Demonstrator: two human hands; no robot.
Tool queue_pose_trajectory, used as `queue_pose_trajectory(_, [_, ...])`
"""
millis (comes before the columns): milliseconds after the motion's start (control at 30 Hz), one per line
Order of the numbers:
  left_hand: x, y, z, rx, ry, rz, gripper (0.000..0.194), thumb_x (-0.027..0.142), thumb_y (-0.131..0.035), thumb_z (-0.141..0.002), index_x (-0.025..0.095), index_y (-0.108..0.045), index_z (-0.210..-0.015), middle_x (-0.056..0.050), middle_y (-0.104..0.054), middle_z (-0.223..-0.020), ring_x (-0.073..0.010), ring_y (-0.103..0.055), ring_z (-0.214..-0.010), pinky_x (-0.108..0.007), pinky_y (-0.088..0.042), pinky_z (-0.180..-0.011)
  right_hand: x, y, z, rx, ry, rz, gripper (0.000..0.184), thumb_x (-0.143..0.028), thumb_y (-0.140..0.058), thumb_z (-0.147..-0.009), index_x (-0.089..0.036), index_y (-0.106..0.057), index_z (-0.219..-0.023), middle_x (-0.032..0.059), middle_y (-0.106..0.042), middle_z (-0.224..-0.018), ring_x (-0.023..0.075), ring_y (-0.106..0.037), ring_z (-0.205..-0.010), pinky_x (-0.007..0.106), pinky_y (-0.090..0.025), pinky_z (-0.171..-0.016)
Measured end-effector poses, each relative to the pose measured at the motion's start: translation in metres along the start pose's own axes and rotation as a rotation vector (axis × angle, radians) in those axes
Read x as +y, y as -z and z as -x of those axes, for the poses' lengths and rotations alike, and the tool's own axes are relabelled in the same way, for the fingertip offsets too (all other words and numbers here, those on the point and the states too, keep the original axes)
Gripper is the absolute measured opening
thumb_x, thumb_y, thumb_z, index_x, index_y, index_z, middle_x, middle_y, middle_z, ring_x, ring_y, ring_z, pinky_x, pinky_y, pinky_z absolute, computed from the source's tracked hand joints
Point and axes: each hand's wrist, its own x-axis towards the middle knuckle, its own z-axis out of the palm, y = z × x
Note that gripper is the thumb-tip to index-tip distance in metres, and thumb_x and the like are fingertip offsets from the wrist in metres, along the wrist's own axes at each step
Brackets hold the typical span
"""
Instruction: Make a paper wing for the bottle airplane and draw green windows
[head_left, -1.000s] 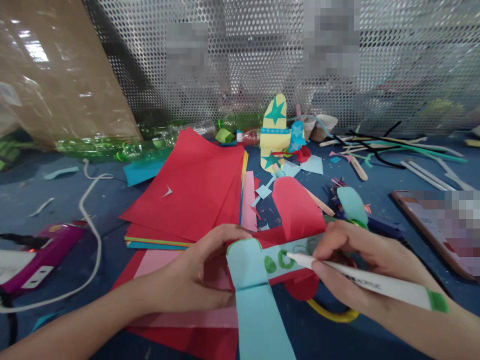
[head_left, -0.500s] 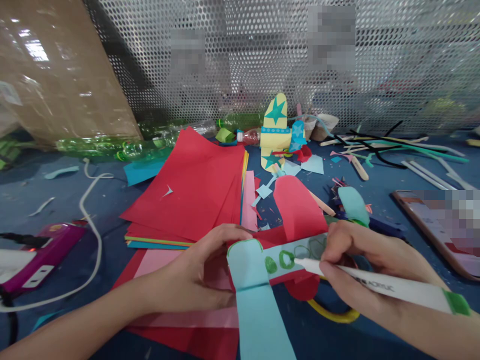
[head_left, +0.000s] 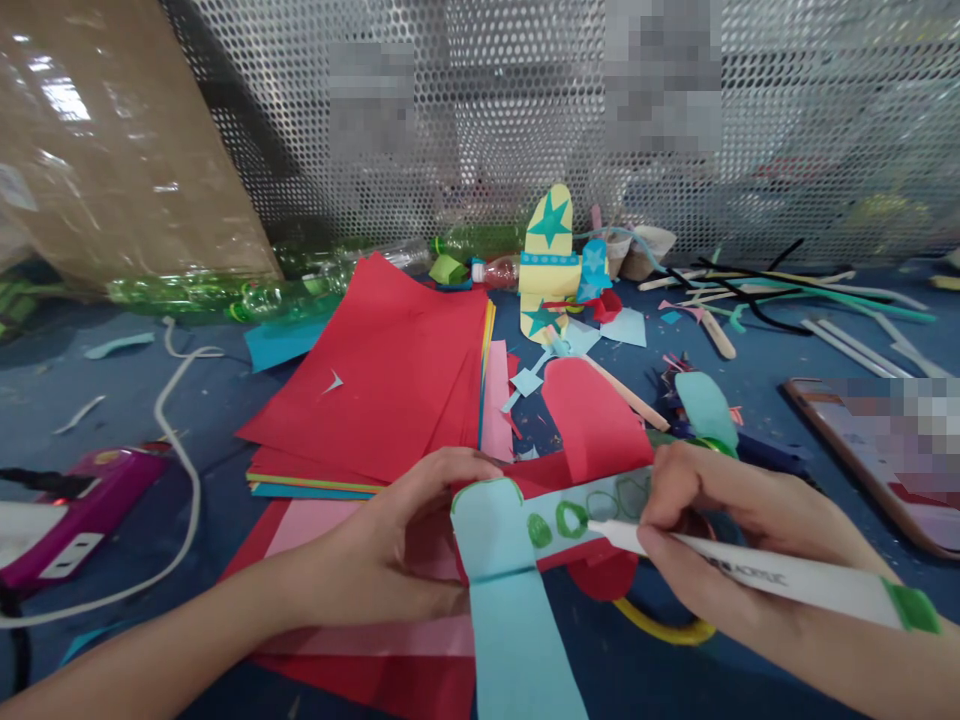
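My left hand (head_left: 382, 550) is closed round the left end of a red and light-blue paper airplane (head_left: 491, 535). A light-blue band (head_left: 555, 535) runs along its side, bearing a row of green ovals; the leftmost is filled in, the others are mostly outlines. Between the fingers of my right hand (head_left: 720, 520) is a white acrylic marker (head_left: 787, 580) with a green end. Its tip touches the band beside the second oval. A red paper wing (head_left: 596, 420) sticks out on the far side, and the light-blue one (head_left: 521, 640) reaches toward me.
Left of centre lies a stack of red paper (head_left: 375, 390). A yellow paper airplane (head_left: 551, 275) stands behind, near the perforated metal screen (head_left: 487, 100). A phone (head_left: 877, 460) lies at right; a purple power strip (head_left: 90, 510) with a white cable is at left. Plastic bottles (head_left: 176, 293) line the back.
The view has shifted very slightly. A little more green shows inside the second oval, while both hands keep nearly the same place and grip.
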Motion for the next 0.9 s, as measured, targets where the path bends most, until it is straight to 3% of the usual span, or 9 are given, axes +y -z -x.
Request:
queue_pose_trajectory(167, [-0.0017,-0.0012,0.0018,0.024,-0.011,0.004,0.067,0.013,-0.081,-0.073,0.036,-0.051,-0.128,-0.002,-0.061,-0.122,-0.0238,-0.063,-0.114,-0.033,-0.055,-0.097,0.0009,-0.0009,0.0011,-0.024,0.026,0.010,0.018,-0.014,-0.060,-0.084,-0.025,-0.053,-0.073,-0.0082,-0.052,-0.059,0.0078,-0.047,-0.045,0.019,-0.036,-0.039])
queue_pose_trajectory(500, [-0.0023,-0.0031,0.0014,0.035,0.023,0.037,0.060,0.015,-0.079,-0.074,0.030,-0.053,-0.126,-0.005,-0.063,-0.119,-0.0239,-0.065,-0.111,-0.034,-0.054,-0.095,-0.0013,-0.0003,-0.0002,-0.029,0.058,0.025,0.017,-0.012,-0.063,-0.082,-0.024,-0.057,-0.073,-0.0077,-0.057,-0.059,0.0078,-0.051,-0.046,0.019,-0.038,-0.041])
queue_pose_trajectory(700, [-0.0021,-0.0038,0.0032,0.049,0.011,0.015,0.062,0.013,-0.078,-0.075,0.033,-0.053,-0.127,0.000,-0.063,-0.121,-0.0218,-0.064,-0.114,-0.029,-0.052,-0.097,-0.0077,-0.0006,-0.0054,-0.019,-0.026,-0.019,0.013,-0.017,-0.062,-0.083,-0.023,-0.060,-0.071,-0.0049,-0.064,-0.062,0.0087,-0.056,-0.047,0.018,-0.043,-0.041])
queue_pose_trajectory(800, [-0.0041,-0.0060,0.0044,0.053,0.031,0.051,0.058,0.015,-0.075,-0.077,0.032,-0.054,-0.128,-0.001,-0.063,-0.124,-0.0232,-0.064,-0.115,-0.033,-0.053,-0.098,-0.0062,-0.0017,-0.0047,-0.013,-0.037,-0.026,0.012,-0.018,-0.063,-0.082,-0.023,-0.060,-0.072,-0.0049,-0.063,-0.063,0.0090,-0.056,-0.047,0.019,-0.044,-0.041])
queue_pose_trajectory(900, [-0.0059,-0.0057,0.0051,0.058,0.034,0.060,0.069,0.010,-0.077,-0.071,0.033,-0.053,-0.131,-0.004,-0.062,-0.128,-0.0258,-0.060,-0.120,-0.039,-0.051,-0.103,-0.0020,-0.0031,-0.0025,0.007,-0.020,-0.009,0.013,-0.018,-0.063,-0.083,-0.024,-0.058,-0.073,-0.0059,-0.060,-0.062,0.0090,-0.055,-0.047,0.019,-0.043,-0.043])
